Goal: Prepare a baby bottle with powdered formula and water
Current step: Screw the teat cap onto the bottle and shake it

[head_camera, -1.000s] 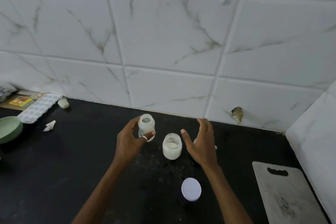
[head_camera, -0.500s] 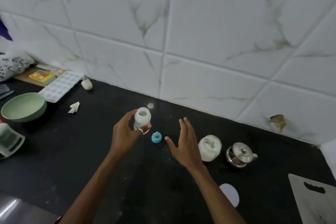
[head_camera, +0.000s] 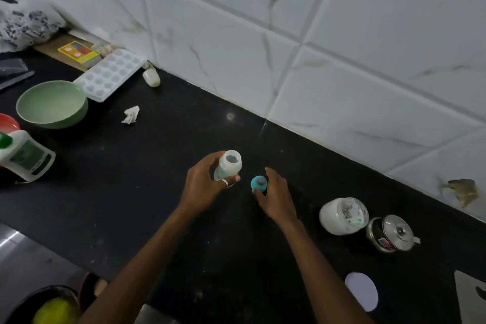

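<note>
My left hand grips a small clear baby bottle with no top on, held just above the black counter. Right beside it, the blue bottle cap with its teat stands on the counter, and the fingers of my right hand curl around it. An open white jar of formula powder stands to the right, its white lid lying flat nearer to me. A small steel lidded pot sits next to the jar.
At the left are a green bowl, a white ice tray, a crumpled paper scrap and a white kitchen scale. A cutting board lies at the lower right. A tiled wall backs the counter.
The view swung left and down. My right hand left the formula jar and moved left onto the blue cap. My left hand kept hold of the bottle.
</note>
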`<state>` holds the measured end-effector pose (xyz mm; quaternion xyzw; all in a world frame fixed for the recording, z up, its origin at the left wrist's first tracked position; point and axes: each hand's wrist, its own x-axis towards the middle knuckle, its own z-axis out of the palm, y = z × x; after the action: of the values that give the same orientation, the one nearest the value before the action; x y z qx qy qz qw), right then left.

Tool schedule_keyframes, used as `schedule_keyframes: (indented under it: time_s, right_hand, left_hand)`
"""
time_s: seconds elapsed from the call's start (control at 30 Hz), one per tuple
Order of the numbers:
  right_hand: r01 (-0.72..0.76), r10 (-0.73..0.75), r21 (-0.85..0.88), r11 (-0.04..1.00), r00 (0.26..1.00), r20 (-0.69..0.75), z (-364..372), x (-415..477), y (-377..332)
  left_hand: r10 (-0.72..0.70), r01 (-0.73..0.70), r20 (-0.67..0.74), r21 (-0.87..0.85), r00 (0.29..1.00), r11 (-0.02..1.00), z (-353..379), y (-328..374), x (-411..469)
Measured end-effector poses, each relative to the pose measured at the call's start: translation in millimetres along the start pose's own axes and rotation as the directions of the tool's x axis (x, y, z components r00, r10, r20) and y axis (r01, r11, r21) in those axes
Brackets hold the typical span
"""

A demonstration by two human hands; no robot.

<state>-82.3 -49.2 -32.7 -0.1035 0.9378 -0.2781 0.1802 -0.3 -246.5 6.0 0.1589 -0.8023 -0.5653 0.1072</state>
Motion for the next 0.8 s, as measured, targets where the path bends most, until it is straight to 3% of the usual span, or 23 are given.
schedule_keyframes:
  time_s: [0.47,0.8]
  right_hand:
    - [-0.039,0.039,0.013,0.999,0.999,0.013,14,9,6]
    - [0.101,-0.095,0.081,0.992,0.993,-0.074,-41,-10,6]
  left_hand:
    - [-0.018,0.018,0.022,0.009,1.000,1.000,17,-7,5]
    - [0.015,-0.016,0.014,0.012,1.000,1.000,28,24,-9]
